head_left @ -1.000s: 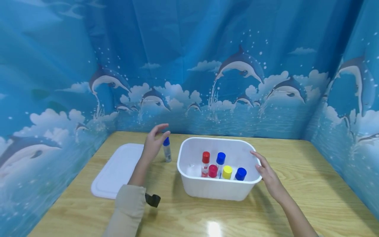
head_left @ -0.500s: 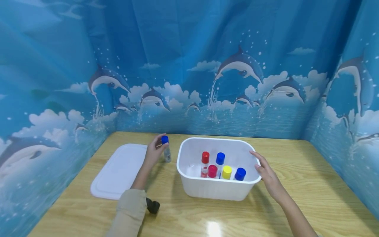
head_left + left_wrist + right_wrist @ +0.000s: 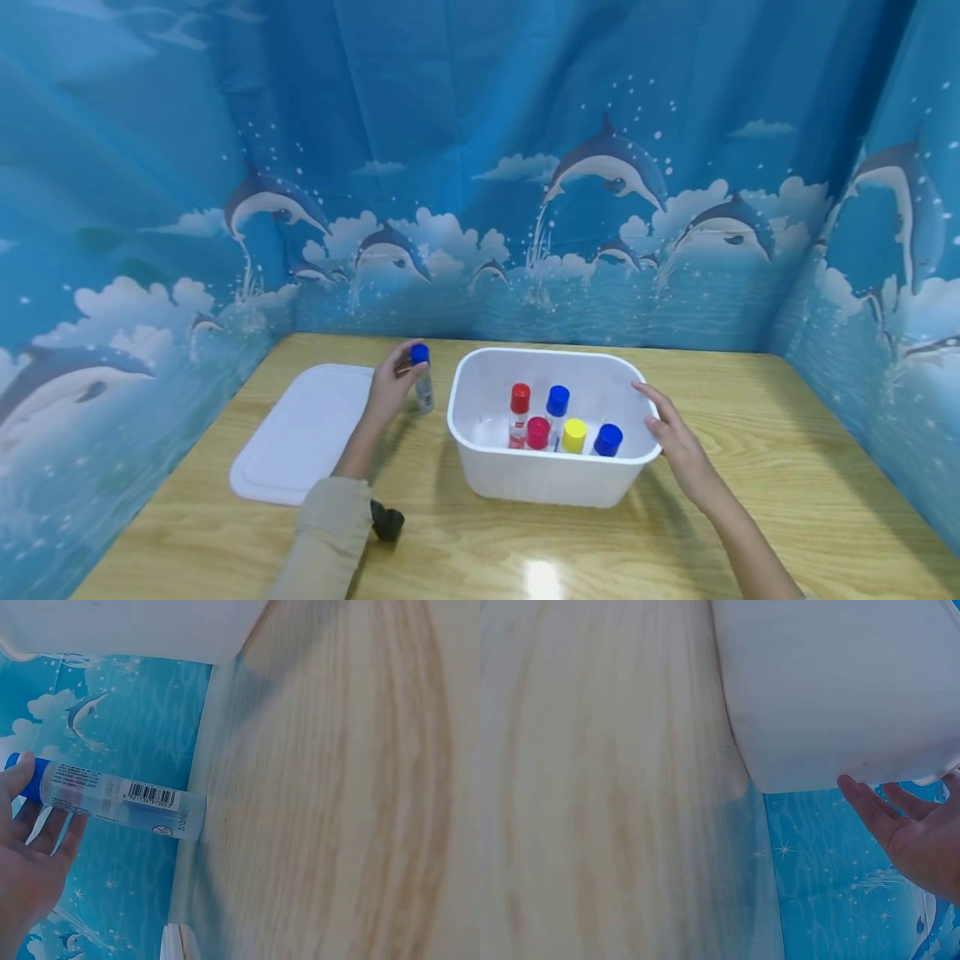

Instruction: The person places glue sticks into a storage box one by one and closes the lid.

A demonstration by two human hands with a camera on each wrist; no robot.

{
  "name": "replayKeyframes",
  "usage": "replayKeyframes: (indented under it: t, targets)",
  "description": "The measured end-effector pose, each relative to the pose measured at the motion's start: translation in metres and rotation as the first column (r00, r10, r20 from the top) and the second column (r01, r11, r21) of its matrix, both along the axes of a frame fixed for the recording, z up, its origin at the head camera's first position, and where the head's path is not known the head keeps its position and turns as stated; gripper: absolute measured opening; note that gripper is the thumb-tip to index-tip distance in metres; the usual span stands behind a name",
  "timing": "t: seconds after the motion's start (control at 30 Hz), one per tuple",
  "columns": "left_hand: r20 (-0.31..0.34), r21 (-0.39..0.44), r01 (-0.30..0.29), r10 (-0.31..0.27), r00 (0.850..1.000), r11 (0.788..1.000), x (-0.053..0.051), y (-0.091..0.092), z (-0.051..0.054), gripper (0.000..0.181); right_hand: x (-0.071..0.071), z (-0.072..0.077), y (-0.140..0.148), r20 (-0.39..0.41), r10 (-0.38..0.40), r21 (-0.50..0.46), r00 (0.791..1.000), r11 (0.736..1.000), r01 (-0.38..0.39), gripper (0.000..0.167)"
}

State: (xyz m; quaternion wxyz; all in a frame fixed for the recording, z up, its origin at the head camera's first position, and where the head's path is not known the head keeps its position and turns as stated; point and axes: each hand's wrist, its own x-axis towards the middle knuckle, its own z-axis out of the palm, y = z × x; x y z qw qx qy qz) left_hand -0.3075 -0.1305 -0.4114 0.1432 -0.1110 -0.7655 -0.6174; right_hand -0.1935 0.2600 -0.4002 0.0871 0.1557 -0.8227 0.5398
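My left hand (image 3: 392, 379) pinches the blue cap of a clear glue bottle (image 3: 424, 392), thumb on one side and fingers behind. The bottle stands upright on the table, left of a white plastic bin (image 3: 547, 479). In the left wrist view its barcode label (image 3: 150, 795) faces the camera and its base meets the table. My right hand (image 3: 677, 433) holds the bin's right end, thumb over the rim. The right wrist view has fingertips (image 3: 845, 781) against the outer wall. Inside the bin are red-capped (image 3: 520, 400), blue-capped (image 3: 557, 402) and yellow-capped (image 3: 574, 436) bottles, their lower parts partly hidden by the front wall.
A white lid (image 3: 303, 437) lies flat to the left, partly behind the left forearm. A black object (image 3: 387, 522) shows at the left wrist. Blue dolphin-printed curtains (image 3: 465, 208) close off the back and sides of the wooden table (image 3: 757, 417).
My left hand has come down and closed its thumb and fingers on the blue cap. The bottle has barely shifted. The right hand and bin have kept their place.
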Motion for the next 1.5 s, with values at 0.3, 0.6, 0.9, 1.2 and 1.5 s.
replayKeyframes:
  t: [0.3, 0.6, 0.9, 1.2, 1.5]
  targets:
    - [0.015, -0.053, 0.01, -0.009, 1.0, 0.999, 0.009, 0.001, 0.021, 0.044, 0.0, 0.001, -0.001, 0.016, -0.003, -0.006, 1.0, 1.0, 0.004, 0.044]
    - [-0.063, -0.063, 0.028, -0.032, 0.997, 0.998, 0.022, 0.006, 0.057, 0.043, 0.001, 0.002, -0.001, 0.015, 0.002, -0.005, 1.0, 1.0, -0.002, 0.044]
    - [-0.153, -0.065, 0.028, -0.038, 0.987, 0.997, 0.04, 0.014, 0.096, 0.039, 0.001, 0.003, -0.001, 0.023, 0.005, -0.018, 1.0, 1.0, -0.005, 0.044]
    - [-0.243, -0.094, 0.038, -0.06, 0.968, 0.995, 0.058, 0.025, 0.129, 0.039, 0.001, 0.002, -0.001, 0.014, 0.007, -0.02, 1.0, 1.0, -0.007, 0.044]
    - [-0.311, -0.116, 0.05, -0.084, 0.947, 0.992, 0.066, 0.035, 0.146, 0.038, 0.001, 0.002, -0.001, 0.013, 0.009, -0.025, 1.0, 1.0, -0.009, 0.043]
